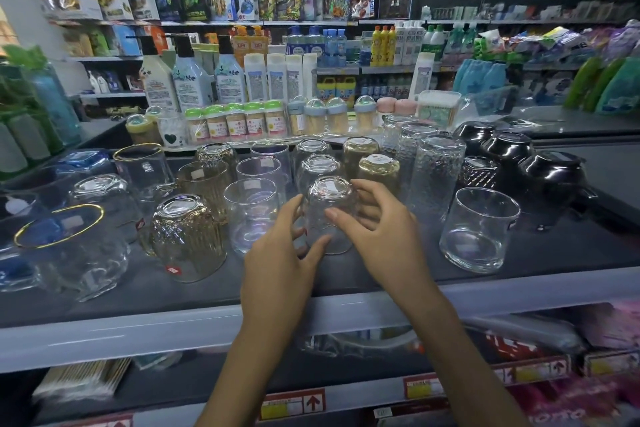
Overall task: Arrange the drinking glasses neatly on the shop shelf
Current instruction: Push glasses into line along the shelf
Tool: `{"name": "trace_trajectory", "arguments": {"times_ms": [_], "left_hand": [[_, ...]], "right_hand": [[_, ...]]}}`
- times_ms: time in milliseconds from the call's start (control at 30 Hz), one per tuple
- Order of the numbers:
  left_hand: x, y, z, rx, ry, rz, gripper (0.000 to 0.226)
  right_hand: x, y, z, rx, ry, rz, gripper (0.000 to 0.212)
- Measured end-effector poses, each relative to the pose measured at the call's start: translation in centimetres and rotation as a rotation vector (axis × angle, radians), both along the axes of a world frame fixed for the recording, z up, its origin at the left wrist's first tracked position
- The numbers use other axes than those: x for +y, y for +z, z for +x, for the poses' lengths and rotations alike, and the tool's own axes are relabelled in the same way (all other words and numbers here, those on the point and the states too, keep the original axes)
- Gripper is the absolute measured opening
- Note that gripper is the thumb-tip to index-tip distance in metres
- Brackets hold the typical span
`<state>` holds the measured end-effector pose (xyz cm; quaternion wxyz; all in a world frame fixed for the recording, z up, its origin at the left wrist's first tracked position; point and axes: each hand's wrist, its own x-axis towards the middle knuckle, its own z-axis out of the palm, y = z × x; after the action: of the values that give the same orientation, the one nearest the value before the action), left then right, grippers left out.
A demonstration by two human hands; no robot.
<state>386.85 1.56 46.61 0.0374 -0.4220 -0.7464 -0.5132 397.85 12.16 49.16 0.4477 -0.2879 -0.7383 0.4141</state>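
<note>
**A:** Biggest first. The shelf (207,295)?

**B:** Dark top, crowded with glassware in rough files. Landmark taken: the tall textured glass (437,180), upright, in the right half.

**A:** Hands against that landmark?

**B:** Right hand (384,232) was just in front of it and a shade to its left, close by its foot. Could not tell whether they touched. Left hand (280,256) was further left, well apart from it.

**A:** The piece being worked?

**B:** The inverted glass (330,218), clear, base up, mouth down on the shelf. It stood just left of the tall textured glass and a little nearer the person, long axis vertical. It sat between the two hands, so neither was nearer; each had a side.

**A:** Grip?

**B:** Both hands were half closed round it. The left fingers curled round the side away from the landmark, thumb low on the near wall. The right fingers (343,218) lay curved across the near wall and up by the base. No lift was visible; the mouth looked flat on the shelf.

**A:** What did the next move hang on?

**B:** Judgement only. Two more inverted glasses (318,168) filed straight back from it, left of the landmark. I could not tell whether the held one sat dead in line. Any trueing would probably be a short slide toward or away from the landmark, axis kept vertical. Risk: the right knuckles knocking the tall glass.
</note>
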Motion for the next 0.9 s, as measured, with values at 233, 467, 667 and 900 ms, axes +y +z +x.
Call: {"name": "trace_trajectory", "arguments": {"times_ms": [233, 467, 667, 900], "left_hand": [[-0.1, 0.6, 0.3, -0.032, 0.020, -0.009, 0.067], [0.1, 0.7, 0.6, -0.047, 0.044, -0.021, 0.063], [0.0, 0.8, 0.7, -0.068, 0.048, -0.017, 0.061], [0.1, 1.0, 0.8, -0.055, 0.060, -0.038, 0.060]], "right_hand": [[0.1, -0.8, -0.2, 0.037, 0.013, -0.028, 0.066], [0.3, -1.1, 0.3, -0.011, 0.072, -0.025, 0.070], [0.5, -1.1, 0.7, -0.026, 0.116, -0.044, 0.069], [0.8, -1.2, 0.6, -0.029, 0.114, -0.040, 0.070]]}}
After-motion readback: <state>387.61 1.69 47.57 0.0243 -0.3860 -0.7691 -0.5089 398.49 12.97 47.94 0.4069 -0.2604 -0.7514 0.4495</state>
